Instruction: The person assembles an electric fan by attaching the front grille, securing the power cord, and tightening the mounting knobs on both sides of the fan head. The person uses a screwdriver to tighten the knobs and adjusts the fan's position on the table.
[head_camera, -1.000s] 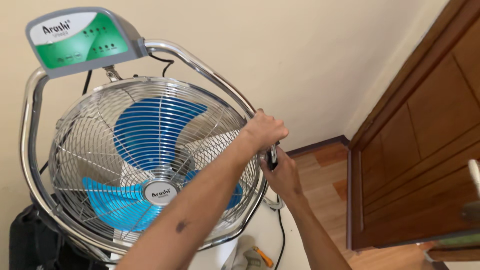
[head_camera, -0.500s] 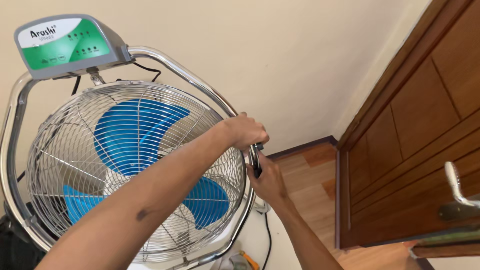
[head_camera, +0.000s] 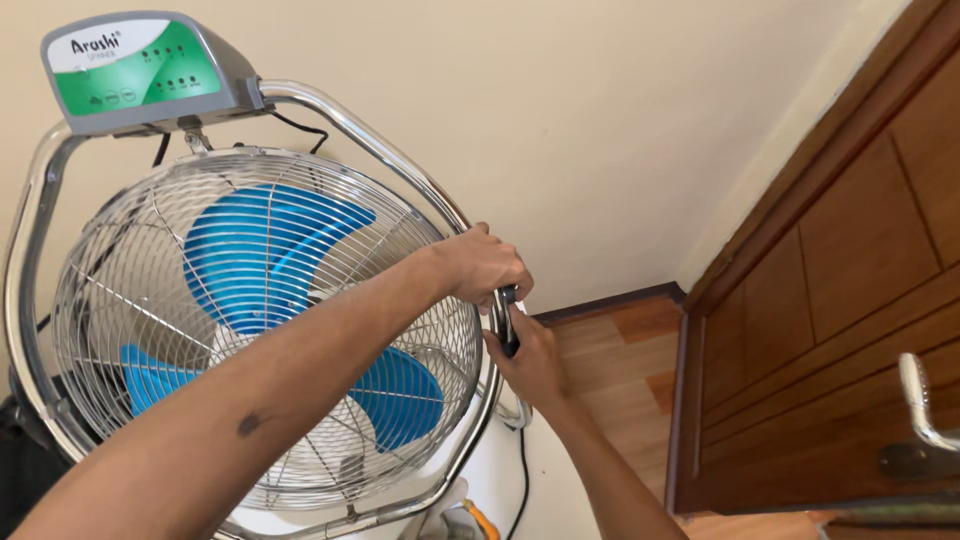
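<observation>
Both hands were bunched up at the right edge of the fan's chrome frame (head_camera: 380, 150). The left hand (head_camera: 482, 265) was curled tight over the tube, and the right hand (head_camera: 530, 365) was closed on a small black knob (head_camera: 509, 322) just below it, mostly hidden by fingers. The wire guard (head_camera: 150, 240) and blue blades (head_camera: 260, 250) sat to the left, partly blocked by the forearm.

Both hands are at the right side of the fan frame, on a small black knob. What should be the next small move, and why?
Probably a further small turn of the black knob with the right hand, while the left hand steadies the chrome frame. Both hands grip at that side pivot beside the wire grille, so the knob seems to be the part being worked. Whether it is loose cannot be seen.
</observation>
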